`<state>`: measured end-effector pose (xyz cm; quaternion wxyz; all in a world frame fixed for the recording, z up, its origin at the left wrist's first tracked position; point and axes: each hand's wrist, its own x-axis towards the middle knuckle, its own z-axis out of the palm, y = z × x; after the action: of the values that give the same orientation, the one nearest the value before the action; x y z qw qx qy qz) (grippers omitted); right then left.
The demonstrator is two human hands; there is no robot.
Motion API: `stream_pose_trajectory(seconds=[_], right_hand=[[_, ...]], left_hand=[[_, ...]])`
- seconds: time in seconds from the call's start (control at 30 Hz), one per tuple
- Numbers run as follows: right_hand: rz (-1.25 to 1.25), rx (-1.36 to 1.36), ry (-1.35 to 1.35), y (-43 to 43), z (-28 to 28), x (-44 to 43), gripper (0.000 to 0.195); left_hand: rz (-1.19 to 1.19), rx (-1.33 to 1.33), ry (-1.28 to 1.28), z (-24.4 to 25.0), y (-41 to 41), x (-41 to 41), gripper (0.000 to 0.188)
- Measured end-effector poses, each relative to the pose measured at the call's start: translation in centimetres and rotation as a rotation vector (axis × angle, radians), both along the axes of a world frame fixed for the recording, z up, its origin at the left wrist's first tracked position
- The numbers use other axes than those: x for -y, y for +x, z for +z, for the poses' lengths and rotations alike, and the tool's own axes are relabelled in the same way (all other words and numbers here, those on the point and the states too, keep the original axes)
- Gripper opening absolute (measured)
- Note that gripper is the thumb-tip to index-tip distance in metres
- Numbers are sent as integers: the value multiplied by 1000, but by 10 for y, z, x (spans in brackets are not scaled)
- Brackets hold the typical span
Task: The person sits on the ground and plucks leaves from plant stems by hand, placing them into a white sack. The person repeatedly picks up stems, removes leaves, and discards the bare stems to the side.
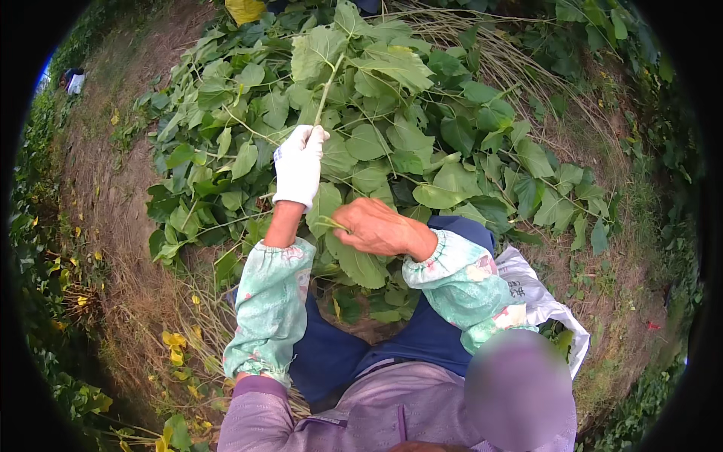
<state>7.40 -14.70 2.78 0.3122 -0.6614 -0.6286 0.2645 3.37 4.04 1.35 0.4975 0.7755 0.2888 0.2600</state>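
My left hand (299, 164), in a white knit glove, is closed around the lower part of a leafy green branch (329, 87). The branch points away from me, its broad leaves spread at the far end. Bare and curled, my right hand (373, 226) is nearer my knees and grips thin green leaf stalks (334, 224) whose ends stick out to the left. Large leaves (361, 263) hang just below its fingers; whether they join those stalks is hidden. Both hands are over a big heap of leafy cut branches (367, 141).
A white woven plastic sack (542, 299) bearing writing lies by my right leg. Long stripped stems (508, 51) are piled behind the heap at the upper right. Dry stalks (197, 311) and yellow leaves (175, 342) lie at the lower left. Leafy plants border both sides.
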Motion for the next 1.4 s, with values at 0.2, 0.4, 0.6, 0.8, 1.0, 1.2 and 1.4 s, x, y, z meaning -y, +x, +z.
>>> stream_pose_trajectory(seconds=[0.2,0.4,0.6,0.8,1.0,1.2,1.4], right_hand=[[-754,-291,470,99,1,3,31],[-762,-550,501,106,10,0,40],[-726,-983,360,117,7,2,48],[-515,-1150,418,113,2,3,38],[-501,-917,462,101,8,7,16],[-516,-967,458,96,9,3,75],[-329,-1263,430,91,28,-10,59]], left_hand=[[-60,36,3,-2,-18,54,23],[-190,105,90,-37,-28,85,20],[-190,74,407,-44,-26,85,19],[-213,61,369,-33,-28,72,18],[-193,148,11,-11,-38,62,20],[-199,97,-275,17,-47,61,20],[-355,-52,-522,24,-59,64,18]])
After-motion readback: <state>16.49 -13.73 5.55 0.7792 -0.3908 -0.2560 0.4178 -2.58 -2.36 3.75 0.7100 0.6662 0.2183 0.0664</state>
